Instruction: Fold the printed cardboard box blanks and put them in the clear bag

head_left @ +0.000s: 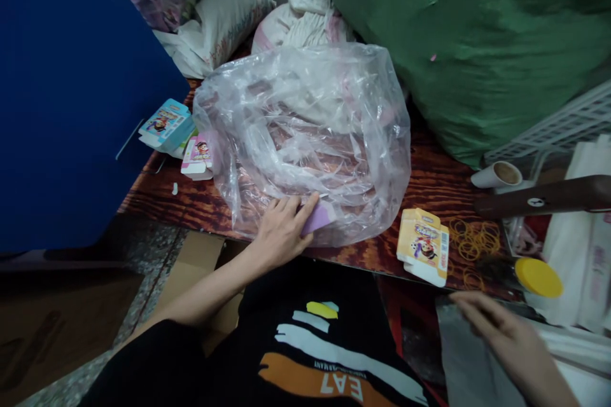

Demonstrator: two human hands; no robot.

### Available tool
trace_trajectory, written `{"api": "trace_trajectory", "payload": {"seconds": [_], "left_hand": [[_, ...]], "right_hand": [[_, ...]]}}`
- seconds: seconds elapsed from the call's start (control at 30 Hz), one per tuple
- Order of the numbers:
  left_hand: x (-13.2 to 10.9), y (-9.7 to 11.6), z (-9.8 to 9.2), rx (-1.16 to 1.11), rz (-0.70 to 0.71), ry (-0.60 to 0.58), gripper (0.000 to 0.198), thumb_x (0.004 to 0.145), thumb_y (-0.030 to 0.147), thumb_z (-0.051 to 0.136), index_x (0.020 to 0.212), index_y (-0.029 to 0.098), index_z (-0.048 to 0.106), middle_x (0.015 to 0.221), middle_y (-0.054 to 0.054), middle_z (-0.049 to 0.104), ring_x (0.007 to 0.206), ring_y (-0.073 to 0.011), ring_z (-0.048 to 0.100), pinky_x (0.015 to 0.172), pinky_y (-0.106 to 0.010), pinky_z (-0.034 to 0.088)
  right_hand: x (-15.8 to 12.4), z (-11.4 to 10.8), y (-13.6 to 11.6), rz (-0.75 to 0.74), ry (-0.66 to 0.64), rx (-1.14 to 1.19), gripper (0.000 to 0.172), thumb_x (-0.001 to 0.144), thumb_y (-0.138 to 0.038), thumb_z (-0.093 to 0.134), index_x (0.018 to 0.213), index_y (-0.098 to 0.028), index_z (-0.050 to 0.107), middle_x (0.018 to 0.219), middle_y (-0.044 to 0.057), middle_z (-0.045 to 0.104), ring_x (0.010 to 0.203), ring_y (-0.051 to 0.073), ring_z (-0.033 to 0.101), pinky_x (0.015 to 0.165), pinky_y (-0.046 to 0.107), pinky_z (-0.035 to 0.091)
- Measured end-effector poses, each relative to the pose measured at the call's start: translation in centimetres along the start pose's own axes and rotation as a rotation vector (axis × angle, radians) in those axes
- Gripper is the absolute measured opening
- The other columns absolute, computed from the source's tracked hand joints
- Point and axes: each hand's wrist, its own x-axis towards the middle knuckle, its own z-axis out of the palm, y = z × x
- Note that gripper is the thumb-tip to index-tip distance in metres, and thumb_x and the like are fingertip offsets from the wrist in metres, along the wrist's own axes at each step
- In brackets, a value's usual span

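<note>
Black tee (315, 353) filled bottom-centre; left hand (281, 232) pinched a lilac box (319, 219), probably steadying it; right hand (513, 336), couldn't tell if gripping.

a purple box (321, 217) rests against a crumpled clear bag (382, 159).

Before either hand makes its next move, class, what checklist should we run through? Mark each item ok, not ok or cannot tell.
1. Left hand touching the purple box: ok.
2. Purple box inside the clear plastic bag: cannot tell.
3. Clear plastic bag smoothed flat: not ok, it is crumpled.
4. Right hand free of any object: cannot tell, blurred.
5. Yellow box well back from the table edge: not ok, it lies at the front edge.
</note>
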Motion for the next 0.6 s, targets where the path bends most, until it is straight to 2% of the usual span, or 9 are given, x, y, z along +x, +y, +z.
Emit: {"api": "trace_trajectory", "payload": {"seconds": [0.07,0.13,0.2,0.27,0.33,0.37,0.47,0.53,0.6], "left_hand": [[1.2,1.0,1.7,0.004,-0.089,-0.069,0.069,0.085,0.027,0.065,0.15,0.014,0.046,0.113,-0.016,0.061,0.102,-0.0313,0.058,0.085,-0.044,0.05],[1.9,2.0,3.3,-0.018,-0.152,-0.095,0.07,0.085,0.028,0.068,0.15,0.015,0.045,0.117,-0.017,0.059,0.106,-0.0328,0.057,0.087,-0.046,0.049],[1.9,3.0,4.4,-0.055,-0.208,-0.074,0.071,0.086,0.033,0.07,0.15,0.016,0.044,0.12,-0.017,0.059,0.108,-0.0336,0.056,0.088,-0.047,0.049],[1.4,3.8,5.2,-0.092,-0.266,-0.03,0.073,0.086,0.037,0.072,0.149,0.018,0.043,0.124,-0.018,0.058,0.108,-0.0341,0.056,0.09,-0.049,0.049],[0.7,4.5,5.8,-0.123,-0.298,0.013,0.073,0.085,0.038,0.074,0.148,0.018,0.044,0.131,-0.019,0.057,0.113,-0.0353,0.056,0.094,-0.051,0.048],[0.4,4.8,6.1,-0.134,-0.297,0.03,0.072,0.084,0.036,0.075,0.147,0.018,0.044,0.136,-0.02,0.056,0.117,-0.0363,0.056,0.096,-0.052,0.048],[0.0,5.4,6.8,-0.15,-0.264,0.039,0.068,0.085,0.031,0.072,0.146,0.015,0.045,0.15,-0.024,0.048,0.132,-0.0401,0.05,0.101,-0.054,0.046],[0.0,5.8,7.0,-0.164,-0.252,0.009,0.062,0.089,0.027,0.065,0.146,0.011,0.045,0.152,-0.026,0.047,0.137,-0.0403,0.048,0.102,-0.054,0.047],[-0.2,6.0,7.0,-0.202,-0.246,-0.028,0.057,0.093,0.024,0.057,0.147,0.009,0.044,0.152,-0.025,0.048,0.138,-0.039,0.049,0.104,-0.054,0.047]], "right_hand": [[1.6,-1.3,-1.4,-0.116,0.225,-0.103,0.041,0.075,-0.053,0.052,0.089,-0.023,0.077,0.097,0.012,0.077,0.09,0.031,0.068,0.085,0.043,0.052],[2.8,-1.0,-3.5,-0.224,0.418,-0.236,0.044,0.08,-0.044,0.046,0.095,-0.017,0.077,0.103,0.017,0.073,0.098,0.033,0.064,0.095,0.049,0.047],[3.2,0.5,-5.9,-0.249,0.578,-0.32,0.047,0.086,-0.041,0.042,0.101,-0.014,0.077,0.102,0.019,0.07,0.096,0.032,0.061,0.095,0.05,0.045],[3.1,2.4,-7.9,-0.196,0.622,-0.298,0.049,0.091,-0.044,0.042,0.104,-0.014,0.078,0.1,0.018,0.068,0.092,0.03,0.061,0.088,0.044,0.046],[2.8,4.3,-9.5,-0.114,0.532,-0.171,0.048,0.089,-0.05,0.047,0.098,-0.016,0.079,0.096,0.016,0.069,0.088,0.028,0.063,0.08,0.04,0.048],[2.7,5.4,-10.2,-0.071,0.436,-0.062,0.047,0.086,-0.054,0.051,0.094,-0.017,0.079,0.092,0.014,0.069,0.084,0.027,0.063,0.075,0.038,0.049],[2.6,9.0,-12.7,0.061,0.006,0.433,0.055,0.073,-0.066,0.065,0.099,-0.018,0.076,0.083,0.009,0.071,0.072,0.024,0.066,0.06,0.033,0.053],[2.6,11.7,-14.8,0.125,-0.259,0.762,0.069,0.066,-0.068,0.075,0.115,-0.02,0.07,0.092,0.008,0.074,0.075,0.024,0.07,0.058,0.032,0.056],[2.9,14.0,-16.7,0.158,-0.318,0.961,0.073,0.064,-0.067,0.08,0.121,-0.023,0.064,0.1,0.006,0.075,0.084,0.024,0.073,0.063,0.032,0.06]]}}
